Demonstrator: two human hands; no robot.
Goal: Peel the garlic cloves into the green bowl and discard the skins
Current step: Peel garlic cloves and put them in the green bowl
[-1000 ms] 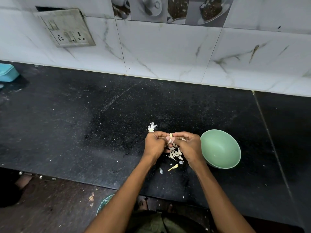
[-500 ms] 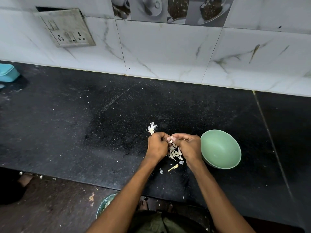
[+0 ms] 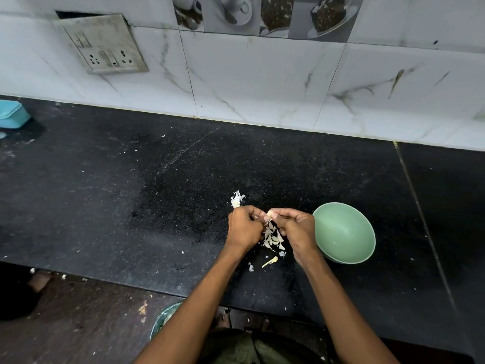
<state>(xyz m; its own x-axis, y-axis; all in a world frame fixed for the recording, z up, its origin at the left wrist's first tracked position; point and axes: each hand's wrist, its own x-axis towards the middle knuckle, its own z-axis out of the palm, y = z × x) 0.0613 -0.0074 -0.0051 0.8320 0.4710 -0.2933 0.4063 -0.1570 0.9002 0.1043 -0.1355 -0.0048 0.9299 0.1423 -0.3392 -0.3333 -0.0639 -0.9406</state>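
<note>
My left hand (image 3: 244, 228) and my right hand (image 3: 295, 227) meet fingertip to fingertip above the black counter, both pinching one small garlic clove (image 3: 268, 214). Only a pale tip of the clove shows between the fingers. Under the hands lies a heap of pale garlic skins (image 3: 273, 239). The green bowl (image 3: 343, 232) stands just right of my right hand, and it looks empty. A white garlic remnant (image 3: 237, 199) lies just beyond my left hand. A thin pale stem piece (image 3: 270, 261) and small skin flakes lie nearer the counter's front edge.
The black counter (image 3: 131, 193) runs to a tiled wall with a socket plate (image 3: 105, 44). A blue container (image 3: 11, 114) sits at the far left. Below the front edge, a green-rimmed bin (image 3: 164, 317) stands on the floor, partly hidden by my left arm.
The hands stay at the same spot. My fingers have shifted on the clove, with the right thumb and fingers now pinching its tip. The skin heap looks unchanged.
</note>
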